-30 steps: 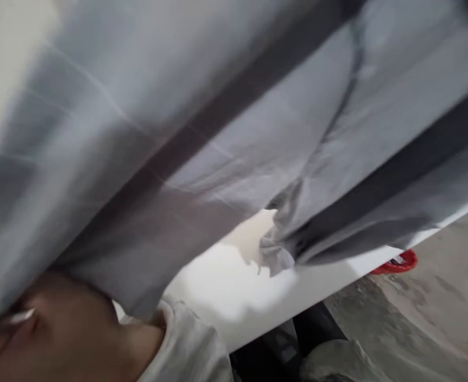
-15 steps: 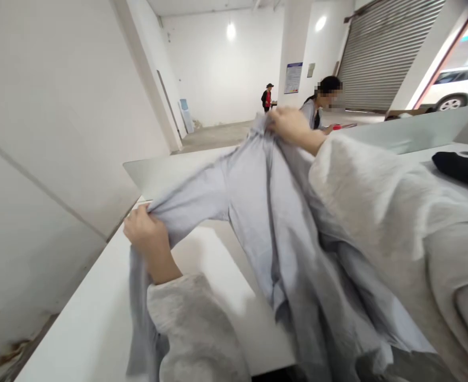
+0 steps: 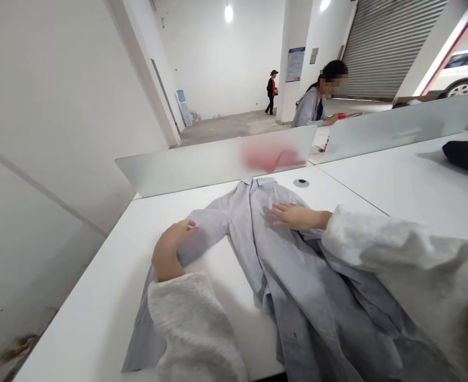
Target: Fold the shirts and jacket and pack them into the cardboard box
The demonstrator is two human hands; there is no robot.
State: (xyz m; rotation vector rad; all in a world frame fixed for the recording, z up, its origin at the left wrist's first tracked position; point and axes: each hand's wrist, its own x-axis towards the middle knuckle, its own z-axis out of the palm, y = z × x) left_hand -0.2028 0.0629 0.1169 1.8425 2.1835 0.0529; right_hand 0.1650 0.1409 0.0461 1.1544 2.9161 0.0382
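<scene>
A light grey long-sleeved shirt (image 3: pixel 244 223) lies front up on the white table (image 3: pixel 94 297), its collar toward the divider and its lower part hanging over the near edge. My right hand (image 3: pixel 295 216) is open, fingers spread over the chest of the shirt; whether it presses on the cloth I cannot tell. My left hand (image 3: pixel 172 246) rests at the sleeve on the left, fingers loosely bent and apart, not gripping the cloth. Below that hand the sleeve bends down toward the near left, partly hidden by my fluffy cuff.
Frosted dividers (image 3: pixel 218 164) run along the table's far side, with a blurred red shape behind one. A cable hole (image 3: pixel 301 183) lies beyond the shirt. On the right is a black item (image 3: pixel 467 159). One person (image 3: pixel 309 106) works across the divider; another person (image 3: pixel 272 93) stands farther back.
The shirt, held up by collar and sleeve before, now lies on the table. Both hands have let go of it; my right hand has come down from the collar to the chest.
</scene>
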